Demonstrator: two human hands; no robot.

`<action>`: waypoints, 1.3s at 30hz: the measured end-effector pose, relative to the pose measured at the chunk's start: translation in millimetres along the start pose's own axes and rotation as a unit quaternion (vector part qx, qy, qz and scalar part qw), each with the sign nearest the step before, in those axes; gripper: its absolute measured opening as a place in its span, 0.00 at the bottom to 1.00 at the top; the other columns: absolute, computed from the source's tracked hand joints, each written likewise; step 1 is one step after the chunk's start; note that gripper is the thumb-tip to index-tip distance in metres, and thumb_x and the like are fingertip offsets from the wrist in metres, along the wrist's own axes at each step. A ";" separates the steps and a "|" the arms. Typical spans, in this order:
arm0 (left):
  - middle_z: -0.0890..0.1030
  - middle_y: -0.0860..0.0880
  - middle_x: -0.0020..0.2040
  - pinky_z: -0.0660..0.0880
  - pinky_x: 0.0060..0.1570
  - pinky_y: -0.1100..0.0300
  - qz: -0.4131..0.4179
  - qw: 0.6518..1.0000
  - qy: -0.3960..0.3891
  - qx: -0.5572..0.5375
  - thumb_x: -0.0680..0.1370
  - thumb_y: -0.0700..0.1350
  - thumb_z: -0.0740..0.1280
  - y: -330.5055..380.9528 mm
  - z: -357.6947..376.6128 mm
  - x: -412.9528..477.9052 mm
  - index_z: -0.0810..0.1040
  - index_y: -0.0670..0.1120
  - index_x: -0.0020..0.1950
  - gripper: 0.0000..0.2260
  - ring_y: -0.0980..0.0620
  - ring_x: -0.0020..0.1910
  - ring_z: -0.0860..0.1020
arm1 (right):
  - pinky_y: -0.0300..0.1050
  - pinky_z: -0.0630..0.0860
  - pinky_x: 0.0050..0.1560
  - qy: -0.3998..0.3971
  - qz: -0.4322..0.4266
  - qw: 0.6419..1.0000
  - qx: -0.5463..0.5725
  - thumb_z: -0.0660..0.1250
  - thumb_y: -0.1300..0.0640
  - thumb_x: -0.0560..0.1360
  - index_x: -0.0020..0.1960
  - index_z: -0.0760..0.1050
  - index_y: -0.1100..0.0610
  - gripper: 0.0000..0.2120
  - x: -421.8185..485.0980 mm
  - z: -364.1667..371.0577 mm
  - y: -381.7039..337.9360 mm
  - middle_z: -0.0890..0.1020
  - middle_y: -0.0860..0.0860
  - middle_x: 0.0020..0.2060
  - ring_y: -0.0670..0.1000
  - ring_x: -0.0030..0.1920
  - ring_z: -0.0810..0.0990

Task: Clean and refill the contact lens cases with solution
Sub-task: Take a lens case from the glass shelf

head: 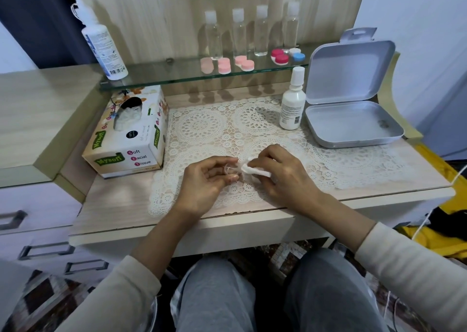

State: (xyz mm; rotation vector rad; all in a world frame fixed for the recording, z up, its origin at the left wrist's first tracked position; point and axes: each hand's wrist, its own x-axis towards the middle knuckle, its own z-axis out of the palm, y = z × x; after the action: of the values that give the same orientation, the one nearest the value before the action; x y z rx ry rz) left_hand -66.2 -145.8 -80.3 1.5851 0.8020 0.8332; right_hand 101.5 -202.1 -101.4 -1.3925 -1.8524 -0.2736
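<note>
Read "Mysoff Soft Facial Tissue" on box (pixel 131 139). Pinched clear lens case (pixel 230 170) in left grip (pixel 204 180), white pad (pixel 257 171) in right grip (pixel 275 172).

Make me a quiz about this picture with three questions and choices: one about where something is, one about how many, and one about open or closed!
1. Where is the tissue box?
A) on the floor
B) on the left side of the table
C) on the person's lap

2. How many clear bottles stand in a row on the glass shelf?
A) two
B) four
C) six

3. How is the grey tin?
A) open, lid up
B) shut
C) upside down

Answers:
1 B, it sits on the table at the left, beside the lace mat.
2 B, four white-capped bottles line the back of the shelf.
3 A, its lid stands up behind the base.
</note>
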 end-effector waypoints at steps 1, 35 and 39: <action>0.82 0.47 0.45 0.76 0.45 0.68 0.001 1.000 0.000 -0.002 0.69 0.27 0.69 -0.1 -0.1 0.1 0.80 0.43 0.50 0.15 0.58 0.43 0.81 | 0.34 0.64 0.37 -0.005 -0.003 1.000 -0.004 0.73 0.61 0.64 0.44 0.81 0.65 0.10 -0.2 -0.8 -0.3 0.77 0.59 0.36 0.55 0.34 0.76; 0.83 0.49 0.33 0.70 0.28 0.68 0.012 1.000 0.004 -0.026 0.68 0.49 0.68 16.0 2.8 5.1 0.78 0.42 0.51 0.16 0.55 0.29 0.78 | 0.29 0.71 0.33 0.026 0.165 0.969 0.182 0.74 0.53 0.64 0.44 0.81 0.59 0.12 18.5 -13.2 -14.0 0.75 0.41 0.32 0.38 0.31 0.75; 0.81 0.48 0.35 0.69 0.26 0.68 -0.007 1.000 0.030 0.003 0.70 0.52 0.67 15.3 -0.1 7.1 0.78 0.39 0.53 0.19 0.56 0.28 0.77 | 0.34 0.71 0.29 0.008 0.200 0.952 0.230 0.74 0.62 0.67 0.32 0.75 0.51 0.11 17.6 -8.9 -13.3 0.76 0.48 0.26 0.44 0.28 0.76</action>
State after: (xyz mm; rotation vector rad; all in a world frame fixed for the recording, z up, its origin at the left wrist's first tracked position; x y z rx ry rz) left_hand -61.7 -142.0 -64.6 1.5643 0.8568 0.8728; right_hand 92.2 -199.7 -79.6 -1.3792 -1.4495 0.3328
